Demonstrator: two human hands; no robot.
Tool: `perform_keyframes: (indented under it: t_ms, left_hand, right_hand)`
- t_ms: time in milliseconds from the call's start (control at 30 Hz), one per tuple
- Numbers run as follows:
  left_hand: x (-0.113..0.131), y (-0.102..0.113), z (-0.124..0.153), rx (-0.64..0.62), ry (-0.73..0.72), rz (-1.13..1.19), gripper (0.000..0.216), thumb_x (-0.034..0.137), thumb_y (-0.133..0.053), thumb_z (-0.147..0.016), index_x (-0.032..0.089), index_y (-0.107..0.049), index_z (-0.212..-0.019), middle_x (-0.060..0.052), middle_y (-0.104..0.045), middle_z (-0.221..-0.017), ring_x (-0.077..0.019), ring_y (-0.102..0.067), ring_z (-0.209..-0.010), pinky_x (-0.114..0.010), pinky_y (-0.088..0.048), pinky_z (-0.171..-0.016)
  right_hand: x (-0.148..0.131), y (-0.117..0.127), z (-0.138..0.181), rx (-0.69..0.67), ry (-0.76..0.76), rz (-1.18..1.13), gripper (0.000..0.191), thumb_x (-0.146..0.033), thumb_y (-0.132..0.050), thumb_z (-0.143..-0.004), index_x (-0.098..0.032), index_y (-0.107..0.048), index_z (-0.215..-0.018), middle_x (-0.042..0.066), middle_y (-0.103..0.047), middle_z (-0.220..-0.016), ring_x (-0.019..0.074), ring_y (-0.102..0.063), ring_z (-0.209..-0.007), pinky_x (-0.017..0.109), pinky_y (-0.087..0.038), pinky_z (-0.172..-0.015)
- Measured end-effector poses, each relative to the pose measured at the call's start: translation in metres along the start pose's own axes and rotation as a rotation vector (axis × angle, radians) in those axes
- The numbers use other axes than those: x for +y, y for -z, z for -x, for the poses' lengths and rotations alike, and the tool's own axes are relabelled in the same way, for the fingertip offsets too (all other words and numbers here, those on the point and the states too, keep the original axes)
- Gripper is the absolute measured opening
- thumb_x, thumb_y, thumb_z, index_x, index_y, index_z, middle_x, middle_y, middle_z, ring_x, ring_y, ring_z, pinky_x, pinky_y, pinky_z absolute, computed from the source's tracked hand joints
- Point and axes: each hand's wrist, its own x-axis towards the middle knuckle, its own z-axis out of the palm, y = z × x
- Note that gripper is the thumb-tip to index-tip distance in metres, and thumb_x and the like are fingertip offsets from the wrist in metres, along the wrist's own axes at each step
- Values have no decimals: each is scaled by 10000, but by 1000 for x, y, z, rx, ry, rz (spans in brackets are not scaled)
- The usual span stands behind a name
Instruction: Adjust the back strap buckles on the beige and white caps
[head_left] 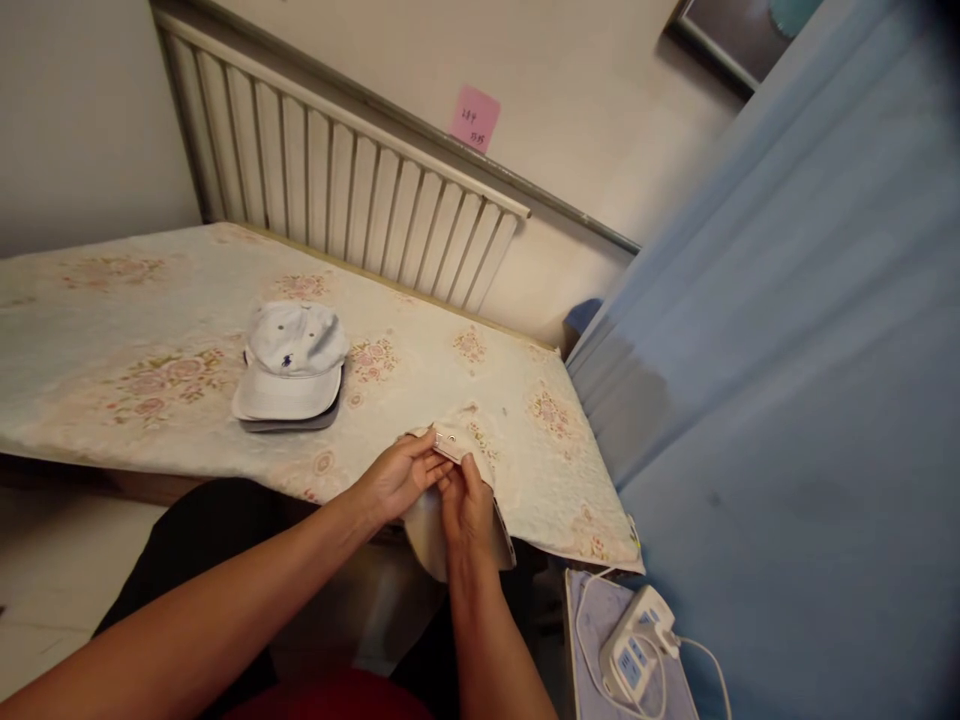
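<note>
A beige cap [426, 535] is held at the near edge of the bed, its brim pointing down toward my lap. My left hand [401, 478] pinches one end of the cap's back strap [453, 447], where a small metal buckle shows. On the strap's other end, the thumb and fingers of my right hand [466, 500] are closed, and that forearm hides part of the cap. To the left, a white cap [294, 345] with a small dark-blue emblem lies on top of a grey cap [296, 425], of which only the brim shows.
A flowered sheet covers the bed [420, 360], with a slatted radiator [337, 170] behind it. A pink note [475, 118] is stuck on the wall. Blue curtain [787, 380] hangs at the right. Below it, a white power strip [637, 645] with cables lies on a small stand [589, 600].
</note>
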Motion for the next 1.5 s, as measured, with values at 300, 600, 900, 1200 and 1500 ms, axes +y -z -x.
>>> perform_keyframes:
  t_ms: [300, 600, 900, 1200, 1500]
  left_hand:
    - [14, 17, 14, 16, 85, -352, 237, 367, -545, -858, 139, -610, -865, -82, -680, -822, -157, -644, -733, -261, -477, -672]
    - [13, 52, 15, 217, -719, -1411, 51, 232, -512, -798, 208, -540, -764, 4, -543, -732, -167, -510, -704, -285, -390, -684]
    - [1, 67, 12, 165, -753, -1658, 96, 181, -503, -809, 203, -538, -896, -30, -522, -885, -167, -519, -729, -301, -432, -716]
    - [2, 67, 6, 172, -684, -1569, 135, 80, -504, -686, 212, -501, -713, -6, -477, -775, -174, -482, -734, -298, -400, -681]
    - [9, 62, 13, 112, -353, -981, 192, 373, -563, -746, 203, -480, -710, 61, -497, -604, -124, -496, -572, -254, -382, -598]
  right_hand:
    - [-19, -7, -54, 18, 45, 313, 308, -307, -676, -726, -122, -677, -972, 64, -716, -935, 187, -659, -816, 299, -559, -687]
    - [18, 6, -54, -9, -178, 392, 204, -318, -687, -693, -123, -631, -669, 1, -611, -525, 88, -491, -410, 202, -398, -393]
    - [27, -5, -37, -83, -283, 266, 268, -341, -704, -676, -132, -637, -830, 13, -669, -691, 114, -550, -482, 237, -464, -434]
    - [32, -3, -29, -105, -323, 277, 297, -400, -631, -718, -142, -616, -863, 11, -661, -702, 135, -567, -499, 273, -500, -470]
    - [31, 4, -29, -87, -342, 254, 276, -354, -709, -675, -128, -594, -784, -2, -621, -599, 97, -528, -440, 229, -475, -460]
